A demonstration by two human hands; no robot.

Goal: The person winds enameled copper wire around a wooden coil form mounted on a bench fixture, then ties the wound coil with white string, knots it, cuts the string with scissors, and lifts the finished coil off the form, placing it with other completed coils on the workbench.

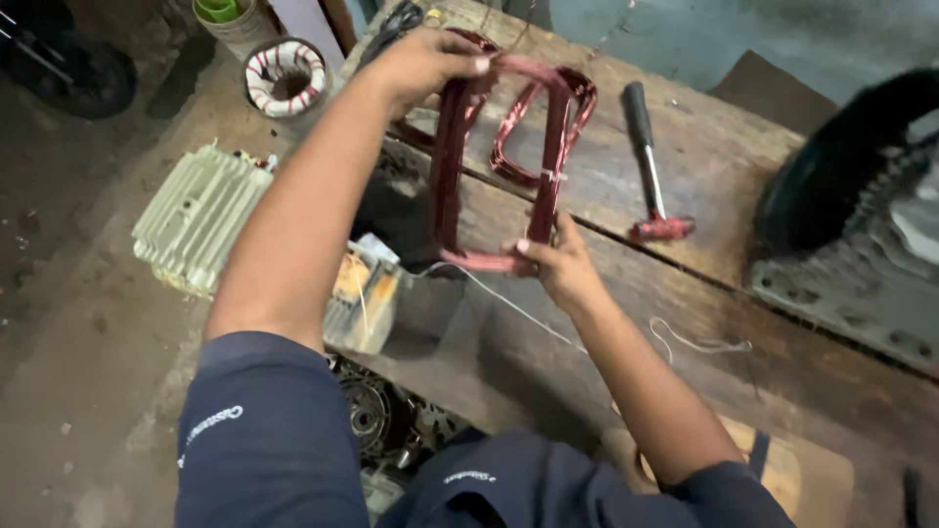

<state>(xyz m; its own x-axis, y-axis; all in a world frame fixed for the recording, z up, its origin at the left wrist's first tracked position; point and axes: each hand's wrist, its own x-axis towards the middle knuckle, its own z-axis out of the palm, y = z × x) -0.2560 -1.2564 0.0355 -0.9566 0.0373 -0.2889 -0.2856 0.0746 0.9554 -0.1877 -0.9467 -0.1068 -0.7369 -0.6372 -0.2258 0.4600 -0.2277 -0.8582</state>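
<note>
A loop of reddish copper winding wire point(450, 166) is held upright above a worn wooden workbench point(704, 156). My left hand point(425, 61) grips the top of the loop. My right hand point(559, 262) pinches its lower corner. A second copper coil point(577, 108) lies flat on the bench just behind, and the two seem joined at the top. A thin white string point(509, 301) trails from the loop's bottom across the bench.
A hammer point(648, 161) with a black handle and red head lies on the bench to the right. A large dark motor housing point(861, 225) sits at far right. On the floor stand a finned pale motor body point(196, 220), a wound stator point(286, 78) and a bucket point(233, 22).
</note>
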